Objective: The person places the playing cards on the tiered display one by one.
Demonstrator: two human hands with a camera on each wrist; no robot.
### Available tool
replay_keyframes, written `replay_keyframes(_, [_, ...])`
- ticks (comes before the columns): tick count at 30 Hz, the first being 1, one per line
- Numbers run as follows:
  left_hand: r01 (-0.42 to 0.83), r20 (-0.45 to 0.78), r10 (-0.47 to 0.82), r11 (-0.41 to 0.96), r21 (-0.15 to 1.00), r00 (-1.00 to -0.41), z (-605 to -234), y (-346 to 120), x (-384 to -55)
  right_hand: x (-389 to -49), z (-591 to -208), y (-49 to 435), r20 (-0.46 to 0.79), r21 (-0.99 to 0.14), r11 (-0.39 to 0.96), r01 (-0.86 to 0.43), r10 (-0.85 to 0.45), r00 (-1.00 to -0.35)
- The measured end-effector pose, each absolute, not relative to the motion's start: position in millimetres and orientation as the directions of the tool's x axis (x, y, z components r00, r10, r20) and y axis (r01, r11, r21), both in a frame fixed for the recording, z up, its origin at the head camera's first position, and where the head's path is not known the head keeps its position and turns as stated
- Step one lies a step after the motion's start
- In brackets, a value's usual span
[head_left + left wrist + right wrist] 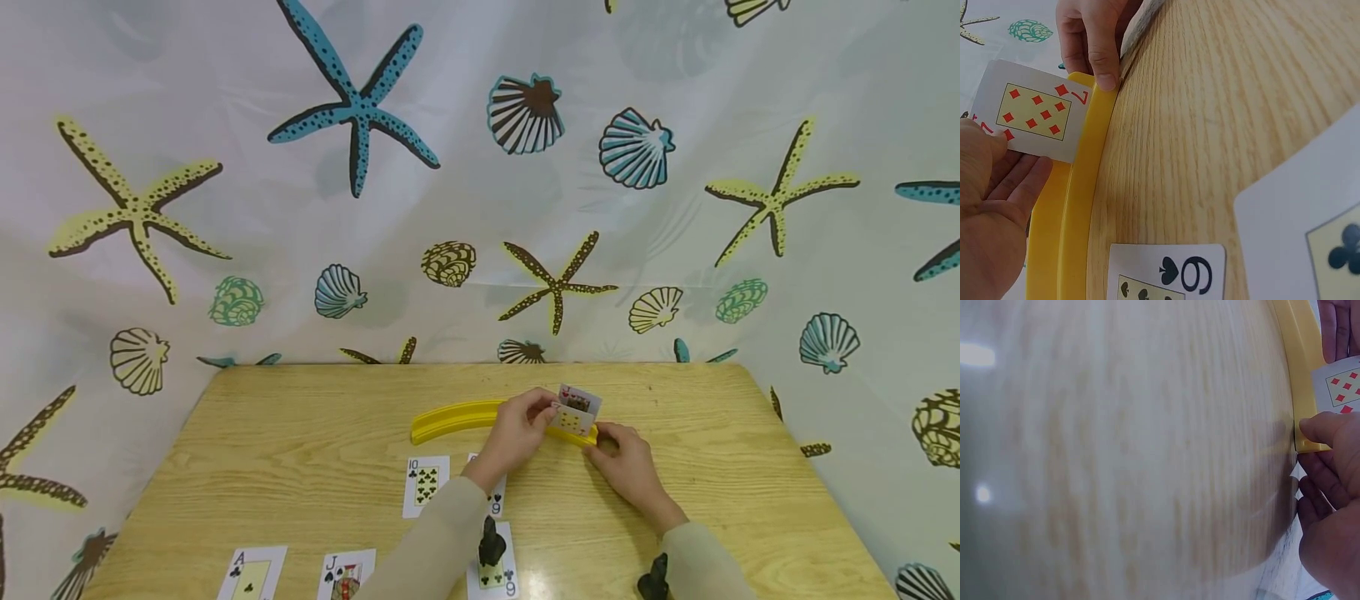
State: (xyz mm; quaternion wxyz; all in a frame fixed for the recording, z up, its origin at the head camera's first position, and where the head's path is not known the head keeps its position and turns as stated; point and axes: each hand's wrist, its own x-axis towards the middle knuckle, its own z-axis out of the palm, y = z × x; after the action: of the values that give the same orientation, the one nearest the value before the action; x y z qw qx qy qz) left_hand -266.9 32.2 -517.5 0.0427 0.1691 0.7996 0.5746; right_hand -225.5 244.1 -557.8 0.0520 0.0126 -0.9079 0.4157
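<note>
My left hand (517,429) pinches the seven of diamonds (1038,112) between thumb and fingers. The card's lower edge stands at the groove of a curved yellow card holder (450,419), near its right end. Behind it, a jack of hearts (587,395) rises upright, partly covered by the seven. My right hand (632,468) grips the holder's right end, with the thumb (1317,427) on the front and the fingers around behind.
On the wooden table (300,425), a ten of clubs (426,487) and a six of spades (1147,265) lie before the holder. Nearer are an ace of clubs (252,575), a jack of spades (347,575) and another clubs card (502,583). A shell-patterned cloth (450,208) hangs behind.
</note>
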Motion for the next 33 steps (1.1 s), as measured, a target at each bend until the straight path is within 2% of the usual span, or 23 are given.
replay_keyframes(33, [0.232,0.127,0.324,0.313,0.921,-0.938,-522.7,36.7,-267.6,-223.9,-558.5,244.7,0.114,-0.752,0.655,-0.076,0.016,-0.993])
